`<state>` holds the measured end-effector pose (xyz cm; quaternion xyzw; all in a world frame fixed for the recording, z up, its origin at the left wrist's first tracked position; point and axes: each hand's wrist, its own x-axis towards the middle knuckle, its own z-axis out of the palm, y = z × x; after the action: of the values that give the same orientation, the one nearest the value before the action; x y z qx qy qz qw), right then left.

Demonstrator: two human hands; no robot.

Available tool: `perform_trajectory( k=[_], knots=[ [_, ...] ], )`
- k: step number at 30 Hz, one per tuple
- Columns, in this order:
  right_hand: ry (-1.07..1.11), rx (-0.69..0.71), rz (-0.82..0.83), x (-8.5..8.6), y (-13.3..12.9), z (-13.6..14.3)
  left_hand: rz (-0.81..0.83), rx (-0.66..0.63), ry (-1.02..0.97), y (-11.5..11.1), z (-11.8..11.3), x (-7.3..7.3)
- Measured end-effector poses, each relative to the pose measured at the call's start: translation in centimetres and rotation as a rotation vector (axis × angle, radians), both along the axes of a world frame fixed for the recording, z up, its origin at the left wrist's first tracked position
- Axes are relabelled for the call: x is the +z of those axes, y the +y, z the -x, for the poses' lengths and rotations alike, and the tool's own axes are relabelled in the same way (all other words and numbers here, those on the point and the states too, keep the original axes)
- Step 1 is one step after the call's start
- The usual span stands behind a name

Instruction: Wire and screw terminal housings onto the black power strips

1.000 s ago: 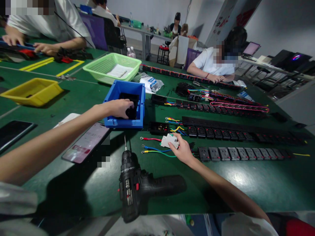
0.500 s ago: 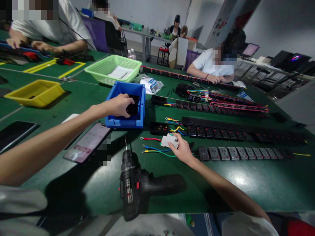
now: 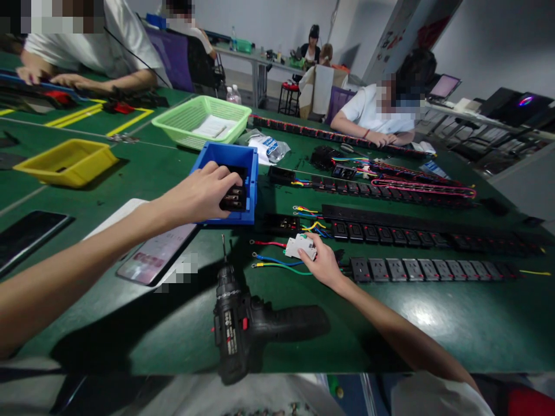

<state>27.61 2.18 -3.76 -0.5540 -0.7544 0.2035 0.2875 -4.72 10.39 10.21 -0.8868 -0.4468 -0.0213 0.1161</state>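
And up it came: my left hand (image 3: pixel 203 190) lifted from deep in the blue bin (image 3: pixel 252 199) to over its near rim, bringing up a black part (image 3: pixel 233 200) whose coppery strips swung into view!

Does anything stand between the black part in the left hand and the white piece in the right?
In this view, the blue bin's right wall and, past it, a black box lie between the black part and white piece.
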Motion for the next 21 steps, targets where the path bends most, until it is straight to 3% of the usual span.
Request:
perform_trajectory(
  k=[5,11,21],
  knots=[
    [0.033,0.008,-0.016,0.0,-0.1,-0.2,0.106,-0.119,-0.088,-2.7,-1.7,-0.9],
    [0.08,0.001,-0.059,0.1,-0.2,-1.3,0.286,-0.133,-0.15,-4.6,-2.9,-3.2],
    [0.041,-0.06,-0.135,0.1,-0.6,-7.2,0.451,-0.178,-0.173,-5.2,-5.0,-5.8]
  ],
)
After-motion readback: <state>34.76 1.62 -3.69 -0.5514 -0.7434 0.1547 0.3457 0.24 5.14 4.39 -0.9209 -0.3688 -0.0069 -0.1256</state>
